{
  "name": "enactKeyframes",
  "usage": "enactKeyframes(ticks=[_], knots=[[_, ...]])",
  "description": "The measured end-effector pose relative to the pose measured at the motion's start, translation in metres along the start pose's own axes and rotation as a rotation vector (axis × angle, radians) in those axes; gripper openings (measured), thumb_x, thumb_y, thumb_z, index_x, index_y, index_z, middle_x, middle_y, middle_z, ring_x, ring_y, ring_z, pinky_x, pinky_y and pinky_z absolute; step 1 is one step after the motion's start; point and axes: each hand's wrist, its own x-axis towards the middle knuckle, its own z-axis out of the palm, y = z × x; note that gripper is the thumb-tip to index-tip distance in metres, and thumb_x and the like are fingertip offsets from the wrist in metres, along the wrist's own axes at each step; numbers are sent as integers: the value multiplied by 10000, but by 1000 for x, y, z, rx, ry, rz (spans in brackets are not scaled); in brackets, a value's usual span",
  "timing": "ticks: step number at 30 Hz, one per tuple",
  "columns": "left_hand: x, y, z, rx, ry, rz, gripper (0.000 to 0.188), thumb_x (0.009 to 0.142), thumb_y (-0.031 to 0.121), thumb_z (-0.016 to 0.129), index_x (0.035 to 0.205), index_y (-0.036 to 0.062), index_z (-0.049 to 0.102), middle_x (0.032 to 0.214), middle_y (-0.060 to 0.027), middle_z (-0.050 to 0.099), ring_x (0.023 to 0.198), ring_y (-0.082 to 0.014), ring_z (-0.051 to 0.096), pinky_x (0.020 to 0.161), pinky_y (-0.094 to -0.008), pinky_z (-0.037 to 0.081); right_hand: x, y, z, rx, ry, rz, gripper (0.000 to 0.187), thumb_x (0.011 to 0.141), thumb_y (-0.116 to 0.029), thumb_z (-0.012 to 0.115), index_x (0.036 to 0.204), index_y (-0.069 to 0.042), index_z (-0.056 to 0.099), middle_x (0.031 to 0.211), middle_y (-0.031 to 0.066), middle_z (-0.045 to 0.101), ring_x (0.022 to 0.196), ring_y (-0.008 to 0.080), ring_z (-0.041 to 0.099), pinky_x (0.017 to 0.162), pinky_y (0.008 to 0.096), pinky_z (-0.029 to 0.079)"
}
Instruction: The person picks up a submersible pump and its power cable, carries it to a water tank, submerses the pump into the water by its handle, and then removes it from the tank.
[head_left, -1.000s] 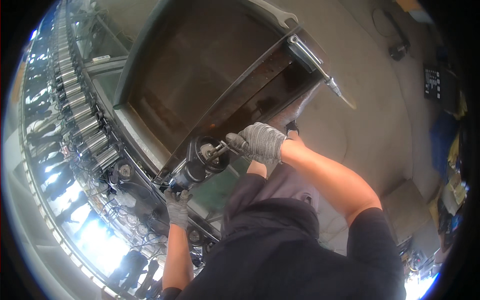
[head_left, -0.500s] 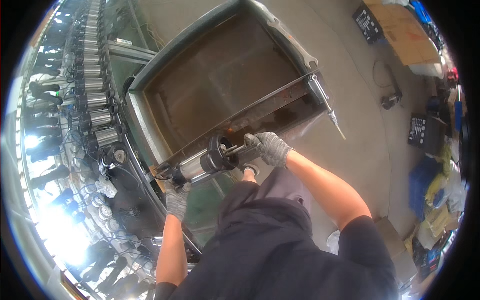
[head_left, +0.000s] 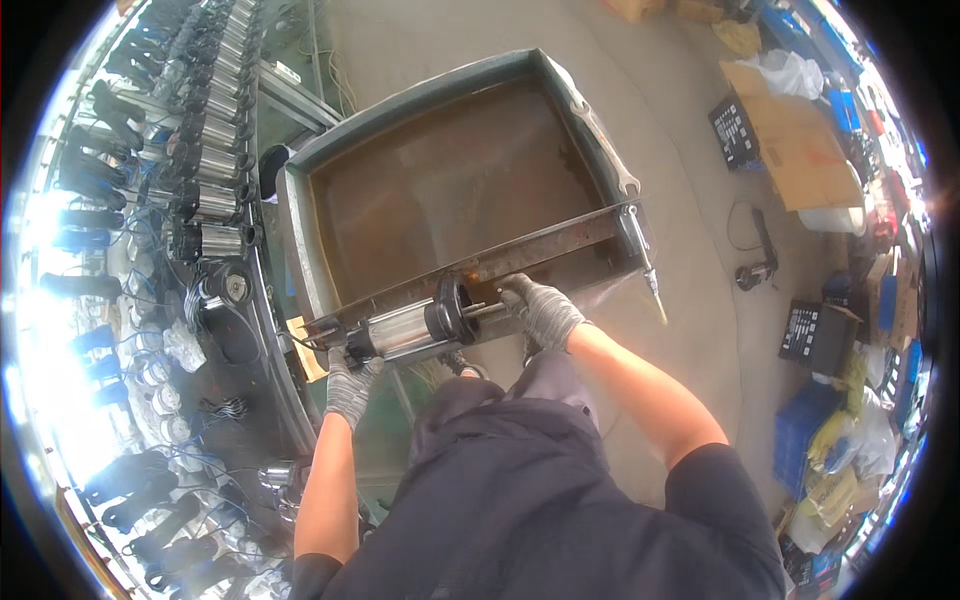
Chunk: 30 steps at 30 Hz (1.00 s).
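A pump motor [head_left: 400,329] with a silver cylinder and black ends lies across the near rim of a metal tank [head_left: 300,240] holding brownish water. My left hand [head_left: 350,388], in a grey knit glove, grips its black left end, where a dark cable comes off. A thin metal shaft [head_left: 490,309] sticks out of the open black collar on the right. My right hand [head_left: 545,312], gloved alike, is closed around the shaft's outer end. The fingertips there are partly hidden.
A rusty steel bar [head_left: 545,243] spans the tank near me. On the right rim lie a wrench [head_left: 605,150] and an air blow gun [head_left: 647,262]. Several similar motors [head_left: 215,200] line the bench at left. Cartons [head_left: 800,140] and a blue crate [head_left: 805,430] stand at right.
My view has shifted, so the tank sits lower in the picture. The motor lies nearer level along the tank's edge, and both hands keep their hold on it.
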Motion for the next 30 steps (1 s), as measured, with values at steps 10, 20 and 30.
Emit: enactKeyframes(ticks=[10, 20, 30], knots=[[11, -37, -4, -127, -24, -81, 668, 829, -14, 792, 1386, 91, 438, 1260, -70, 592, 1122, -187, 583, 986, -327, 524, 9, -28, -2, 417, -199, 345, 306, 1041, -271, 559, 1237, -52, 647, 889, 115, 711, 848, 313, 701, 808, 393, 552], [4, -21, 1, -149, 30, -3, 582, 828, 66, 845, 1277, 25, 477, 1163, -97, 657, 1039, -182, 629, 927, -333, 542, 21, -27, -21, -113, -363, 45, 322, 1005, -317, 642, 1151, -30, 656, 985, 156, 704, 973, 305, 674, 887, 378, 525], [3, -27, 7, -101, 60, 9, 602, 835, 137, 855, 1263, 22, 447, 1177, -122, 643, 1060, -204, 626, 945, -353, 527, -22, -49, -39, -473, -154, -303, 518, 994, -343, 622, 1433, -87, 524, 1254, 206, 641, 1164, 395, 632, 995, 454, 507]])
